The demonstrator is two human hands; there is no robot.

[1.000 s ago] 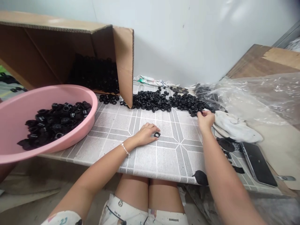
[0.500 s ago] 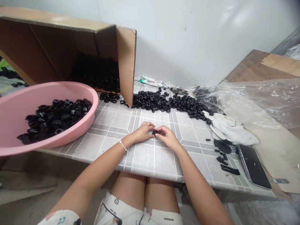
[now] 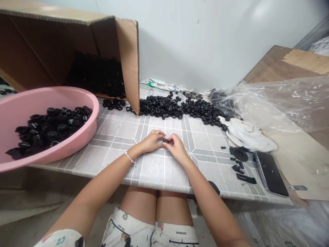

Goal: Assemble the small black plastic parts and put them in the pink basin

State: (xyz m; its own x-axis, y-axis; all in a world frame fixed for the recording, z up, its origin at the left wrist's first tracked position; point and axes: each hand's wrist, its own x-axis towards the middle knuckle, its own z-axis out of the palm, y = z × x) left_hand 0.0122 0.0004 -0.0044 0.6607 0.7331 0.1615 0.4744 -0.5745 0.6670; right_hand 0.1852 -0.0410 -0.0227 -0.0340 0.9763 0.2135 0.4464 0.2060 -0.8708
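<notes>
A small black plastic part is pinched between the fingertips of both hands, just above the tablecloth. My left hand grips it from the left, thumb and fingers closed on it. From the right, my right hand holds the same part between thumb and fingers. Fingertips cover much of it, so its exact shape is hidden. Beyond the hands lies a long heap of black plastic rings. A pink basin at the left holds more black parts.
An open cardboard box on its side holds many black rings. On the right are a white glove or cloth, a phone, a black strip and clear plastic sheeting. A dark round object shows at the table's front edge.
The view has shifted slightly, so the scene sits further left. Both hands still hold the small black part, with the right fingers closer around it. A dark round object now shows beside the right forearm.
</notes>
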